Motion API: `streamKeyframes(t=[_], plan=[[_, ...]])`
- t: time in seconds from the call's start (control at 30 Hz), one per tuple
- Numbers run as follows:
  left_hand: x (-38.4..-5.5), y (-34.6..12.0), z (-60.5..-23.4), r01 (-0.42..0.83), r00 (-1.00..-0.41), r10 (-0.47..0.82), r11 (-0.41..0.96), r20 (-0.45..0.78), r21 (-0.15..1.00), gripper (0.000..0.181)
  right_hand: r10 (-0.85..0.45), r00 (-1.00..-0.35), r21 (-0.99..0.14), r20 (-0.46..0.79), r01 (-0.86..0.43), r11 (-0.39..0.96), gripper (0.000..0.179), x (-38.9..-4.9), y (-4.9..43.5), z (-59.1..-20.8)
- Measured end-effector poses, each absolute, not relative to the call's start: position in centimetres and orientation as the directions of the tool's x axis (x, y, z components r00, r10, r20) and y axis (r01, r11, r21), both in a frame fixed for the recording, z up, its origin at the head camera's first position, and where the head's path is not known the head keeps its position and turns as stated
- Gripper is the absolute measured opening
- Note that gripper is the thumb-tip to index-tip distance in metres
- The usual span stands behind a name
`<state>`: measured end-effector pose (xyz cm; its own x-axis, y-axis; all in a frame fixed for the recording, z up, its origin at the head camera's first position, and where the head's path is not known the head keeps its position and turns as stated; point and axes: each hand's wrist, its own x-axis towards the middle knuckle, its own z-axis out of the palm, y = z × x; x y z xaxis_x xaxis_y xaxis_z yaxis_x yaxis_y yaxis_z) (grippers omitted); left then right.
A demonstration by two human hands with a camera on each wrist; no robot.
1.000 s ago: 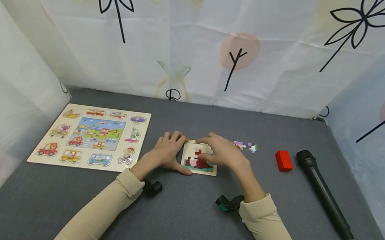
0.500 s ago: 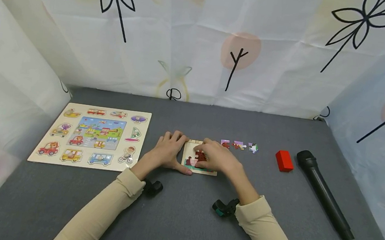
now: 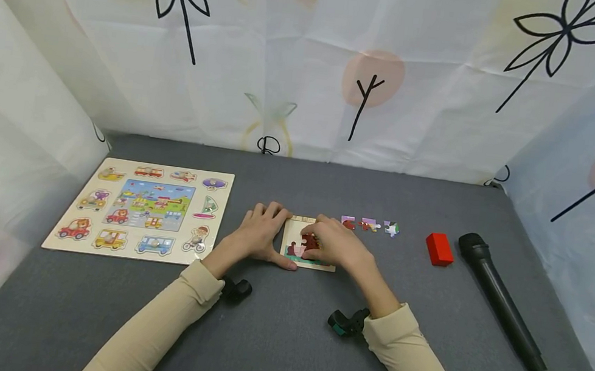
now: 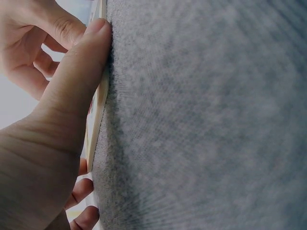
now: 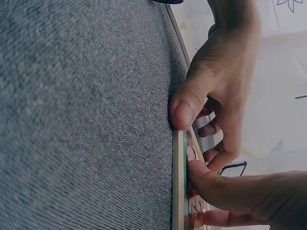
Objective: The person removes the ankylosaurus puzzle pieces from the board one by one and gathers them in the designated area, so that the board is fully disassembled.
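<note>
A small wooden jigsaw board (image 3: 295, 225) with a pale frame lies flat on the grey table, brown and pink pieces showing in its lower part. My left hand (image 3: 260, 234) grips the board's left side, thumb along the near edge and fingers at the far left corner. Over the board's right half, my right hand (image 3: 339, 242) has its thumb and fingertips on a brown puzzle piece (image 3: 310, 241); its hand hides much of that half. In the right wrist view the right thumb (image 5: 204, 179) touches the picture surface. Just beyond the right hand lie loose puzzle pieces (image 3: 369, 224).
A large wooden vehicle puzzle (image 3: 202, 199) lies at the left. To the right are a red block (image 3: 439, 249) and a black microphone (image 3: 502, 300). White printed cloth (image 3: 308, 89) hangs behind the table (image 3: 279, 342) and at both sides.
My right hand has moved slightly left and lower onto the board, and its fingers have drawn closer together. Another loose piece beyond it came into sight. The left hand stays in place.
</note>
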<state>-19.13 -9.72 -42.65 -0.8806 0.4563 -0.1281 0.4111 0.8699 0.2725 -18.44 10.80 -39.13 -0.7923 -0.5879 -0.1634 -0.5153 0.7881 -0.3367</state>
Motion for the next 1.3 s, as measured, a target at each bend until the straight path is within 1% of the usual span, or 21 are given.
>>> streamKeyframes(t=[0.43,0.7,0.93,1.07,1.3], plan=[[-19.14,-9.68,-42.73,0.409,-0.881,0.454,0.871,-0.131,0.271,0.109,-0.581,-0.804,-0.310,-0.123,-0.525,0.792,0.039,-18.26,10.78,-39.49],[-19.23,-9.71,-42.84,0.408,-0.882,0.453,0.872,-0.132,0.270,0.109,-0.562,-0.820,-0.298,-0.105,-0.513,0.805,0.044,-18.12,10.68,-39.59],[-19.30,-9.68,-42.84,0.406,-0.882,0.453,0.871,-0.130,0.276,0.108,-0.554,-0.829,-0.289,-0.079,-0.513,0.809,0.045,-18.02,10.58,-39.54],[-19.28,-9.65,-42.77,0.407,-0.882,0.453,0.871,-0.128,0.275,0.108,-0.561,-0.825,-0.294,-0.073,-0.520,0.802,0.043,-18.02,10.59,-39.46],[-19.22,-9.62,-42.76,0.409,-0.883,0.452,0.873,-0.127,0.264,0.108,-0.566,-0.818,-0.326,-0.106,-0.509,0.797,0.036,-18.08,10.82,-39.26]])
